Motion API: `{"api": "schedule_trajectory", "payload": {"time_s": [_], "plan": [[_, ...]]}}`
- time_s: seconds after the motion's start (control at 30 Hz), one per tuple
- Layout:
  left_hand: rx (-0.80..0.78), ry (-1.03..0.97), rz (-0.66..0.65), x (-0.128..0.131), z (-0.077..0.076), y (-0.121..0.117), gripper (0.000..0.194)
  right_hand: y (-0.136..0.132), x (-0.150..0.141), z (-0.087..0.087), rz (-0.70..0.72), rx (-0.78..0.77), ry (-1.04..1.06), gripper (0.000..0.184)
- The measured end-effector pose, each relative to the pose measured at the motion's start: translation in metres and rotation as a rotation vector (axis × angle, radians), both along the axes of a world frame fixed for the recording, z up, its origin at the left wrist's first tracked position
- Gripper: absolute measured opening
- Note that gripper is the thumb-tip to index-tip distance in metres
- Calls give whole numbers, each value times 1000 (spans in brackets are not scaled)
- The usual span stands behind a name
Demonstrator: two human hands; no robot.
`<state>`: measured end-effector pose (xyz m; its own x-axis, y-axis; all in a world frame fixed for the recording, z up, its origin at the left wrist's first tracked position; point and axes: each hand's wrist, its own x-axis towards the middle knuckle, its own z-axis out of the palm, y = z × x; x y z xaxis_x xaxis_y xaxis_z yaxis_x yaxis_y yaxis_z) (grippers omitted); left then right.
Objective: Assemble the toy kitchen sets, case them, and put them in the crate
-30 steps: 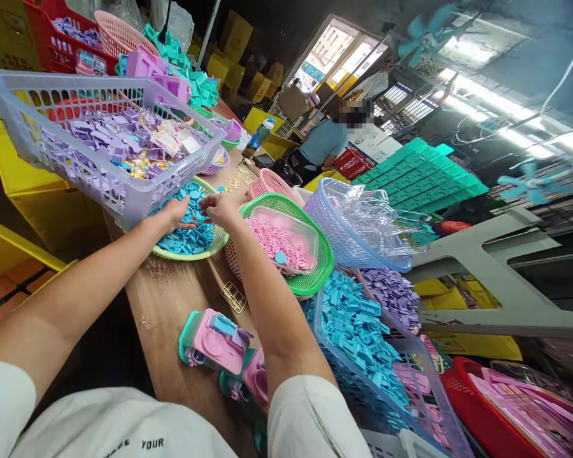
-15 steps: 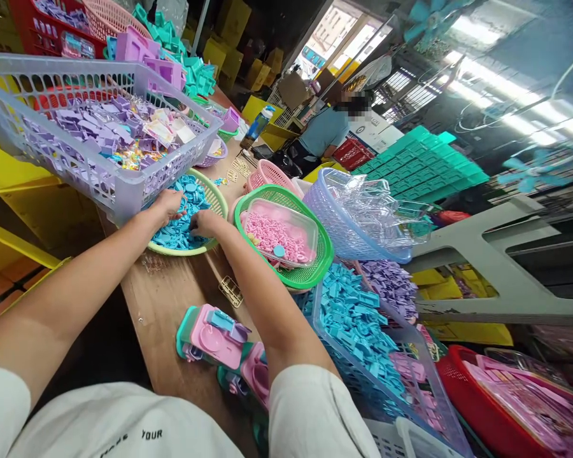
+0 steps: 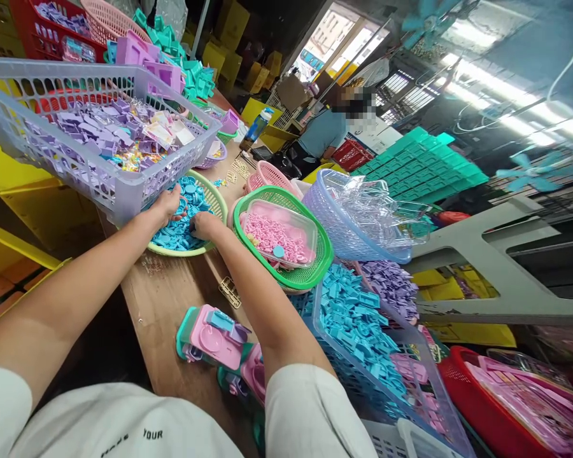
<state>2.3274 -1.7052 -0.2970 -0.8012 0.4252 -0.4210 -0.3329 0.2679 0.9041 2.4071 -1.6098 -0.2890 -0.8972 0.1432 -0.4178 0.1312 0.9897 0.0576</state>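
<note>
Both my hands are in a pale yellow-green round basket [image 3: 218, 194] filled with small blue plastic parts [image 3: 181, 234]. My left hand [image 3: 170, 205] lies at the basket's left side, its fingers partly spread over the parts; I see nothing clearly held. Toward the right side of the same pile, my right hand [image 3: 203, 225] reaches down with curled fingers. Its fingertips are hidden among the blue parts, so what they grip, if anything, cannot be made out. Close to my right forearm is a green basket [image 3: 322, 257] bearing a clear tub of pink pieces [image 3: 279, 236].
A lavender crate [image 3: 124, 191] of purple parts overhangs the table at left. Pink and teal toy assemblies [image 3: 214, 337] stand near my body. At right are a crate of blue parts [image 3: 358, 324] and a blue basket of clear pieces [image 3: 325, 210]. A person [image 3: 322, 130] is farther back.
My left hand has shifted slightly and its fingers look a little more spread. My right hand stays in the blue parts with almost no movement.
</note>
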Motion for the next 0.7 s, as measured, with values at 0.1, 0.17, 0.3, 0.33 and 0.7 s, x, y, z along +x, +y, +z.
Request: {"api": "schedule_trajectory", "payload": {"time_s": [0.1, 0.17, 0.3, 0.33, 0.7], "plan": [[-11, 12, -17, 1, 0, -1, 50, -2, 0, 0, -6, 5, 22, 30], [-24, 16, -23, 1, 0, -1, 49, 0, 2, 5, -16, 6, 56, 30], [-51, 11, -16, 1, -2, 1, 48, 12, 3, 22, -55, -15, 195, 30], [-52, 7, -16, 1, -2, 1, 48, 14, 3, 26, -80, -61, 270, 29], [-51, 161, -60, 5, -1, 1, 34, 10, 2, 3, -159, -323, 296, 28]]}}
